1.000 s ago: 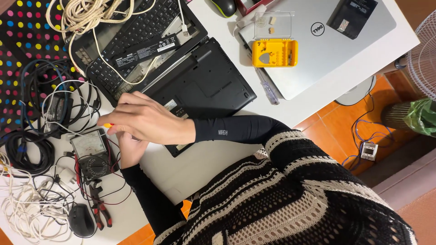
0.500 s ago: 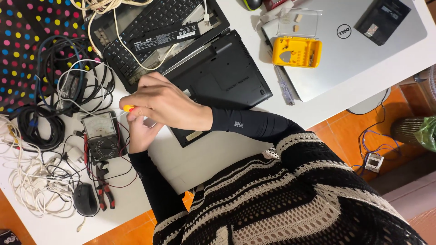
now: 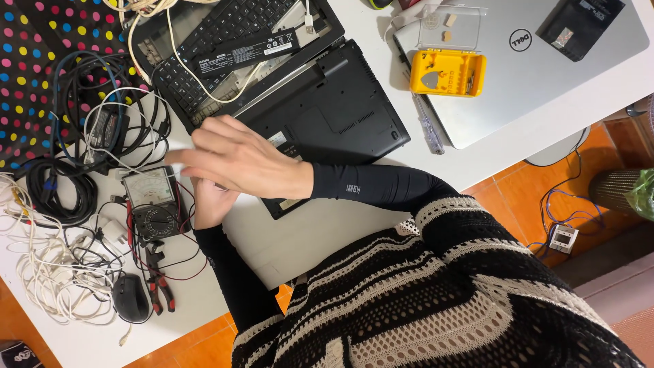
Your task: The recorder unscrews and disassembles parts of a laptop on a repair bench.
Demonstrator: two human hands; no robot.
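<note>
Over the white table (image 3: 327, 232), the right hand (image 3: 238, 163) hovers flat with fingers (image 3: 187, 155) spread and empty beside the analog multimeter (image 3: 155, 204), while the left hand (image 3: 211, 201) lies beneath it, its grip hidden

1. The analog multimeter (image 3: 153, 202) lies flat on the white table, face up, with a pale needle scale above a round black dial. Red and black leads curl around it.
2. The black laptop base (image 3: 327, 116) lies underside up, just beside the meter, its near corner hidden under a forearm.
</note>
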